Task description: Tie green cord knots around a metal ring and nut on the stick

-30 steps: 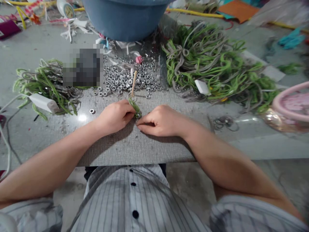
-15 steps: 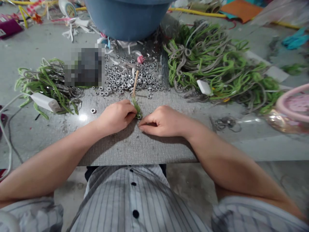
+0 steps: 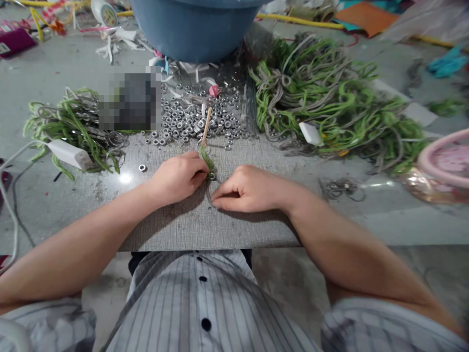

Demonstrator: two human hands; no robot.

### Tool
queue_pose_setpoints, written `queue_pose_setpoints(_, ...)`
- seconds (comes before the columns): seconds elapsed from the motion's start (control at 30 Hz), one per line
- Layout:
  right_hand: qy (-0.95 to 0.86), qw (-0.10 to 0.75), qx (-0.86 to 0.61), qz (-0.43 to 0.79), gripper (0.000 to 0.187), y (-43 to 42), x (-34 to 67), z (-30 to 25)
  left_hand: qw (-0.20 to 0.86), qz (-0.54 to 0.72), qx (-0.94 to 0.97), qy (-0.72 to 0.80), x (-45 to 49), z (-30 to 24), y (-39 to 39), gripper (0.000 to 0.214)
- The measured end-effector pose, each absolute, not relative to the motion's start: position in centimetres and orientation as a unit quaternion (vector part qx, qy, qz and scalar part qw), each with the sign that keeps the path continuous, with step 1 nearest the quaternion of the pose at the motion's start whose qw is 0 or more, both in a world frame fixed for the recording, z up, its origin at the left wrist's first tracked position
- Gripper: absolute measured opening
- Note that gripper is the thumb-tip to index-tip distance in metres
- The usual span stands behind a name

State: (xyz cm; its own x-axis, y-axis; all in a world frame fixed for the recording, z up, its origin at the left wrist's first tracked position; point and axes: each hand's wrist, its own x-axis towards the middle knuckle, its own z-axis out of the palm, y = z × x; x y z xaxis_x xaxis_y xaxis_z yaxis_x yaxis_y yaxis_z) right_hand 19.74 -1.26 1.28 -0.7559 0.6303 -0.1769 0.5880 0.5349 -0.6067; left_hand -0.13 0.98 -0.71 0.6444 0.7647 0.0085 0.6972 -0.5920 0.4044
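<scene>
Near the table's front edge, my left hand (image 3: 180, 177) is closed in a pinch on a short green cord (image 3: 206, 157). A small metal ring bead (image 3: 211, 176) sits at the cord's lower end, just beside those fingertips. My right hand (image 3: 246, 189) has thumb and forefinger pinched together on a thin grey cord (image 3: 209, 189) that runs down from the bead. A thin wooden stick (image 3: 207, 126) stands out beyond the green cord's far end, near a wire ring. How stick and cord are joined is too small to make out.
Behind my hands lies a pile of metal ring beads (image 3: 179, 122), with one loose bead (image 3: 142, 168) at left. Green and grey cord bundles lie left (image 3: 69, 115) and right (image 3: 322, 93). A blue tub (image 3: 194, 29) stands behind; a pink-rimmed object (image 3: 427, 164) is at right.
My right hand has moved slightly toward me, away from the bead, and a stretch of grey cord now shows between them. The left hand has stayed nearly in place.
</scene>
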Motion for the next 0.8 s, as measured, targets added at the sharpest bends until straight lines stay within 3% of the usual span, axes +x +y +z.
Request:
queue_pose_setpoints(0.07, -0.875, 0.068, -0.312, 0.365, 0.02, -1.4, 19.8, 1.1, 0.189, 0.091, 0.885, 0.416, 0.0, -0.6, 0.7, 0.021)
queue_pose_setpoints(0.13, -0.872, 0.163, -0.314, 0.338, 0.021, -1.3, 20.0, 0.7, 0.186, 0.097, 0.879, 0.428, 0.2, -0.3, 0.3, 0.02)
queue_pose_setpoints(0.23, -0.863, 0.304, -0.347, 0.206, 0.022, -0.8, 20.2, -0.2, 0.12, 0.125, 0.867, 0.467, 0.4, 0.0, -0.5, 0.025)
queue_pose_setpoints(0.3, -0.871, 0.334, -0.336, 0.131, 0.021, -0.4, 20.3, -0.8, 0.066, 0.144, 0.866, 0.475, 0.6, 0.0, -0.9, 0.026)
queue_pose_setpoints(0.4, -0.893, 0.321, -0.303, 0.089, 0.021, -0.1, 20.3, -1.2, 0.037, 0.166, 0.87, 0.462, 0.6, -0.4, -1.2, 0.038)
queue_pose_setpoints(0.57, -0.918, 0.215, -0.321, 0.09, 0.03, 0.0, 20.1, -1.1, 0.087, 0.103, 0.875, 0.464, 0.8, -1.3, -1.5, 0.079)
queue_pose_setpoints(0.8, -0.93, 0.095, -0.353, 0.031, 0.038, -0.3, 20.1, -0.6, 0.119, 0.038, 0.87, 0.478, 1.0, -1.7, -1.4, 0.087)
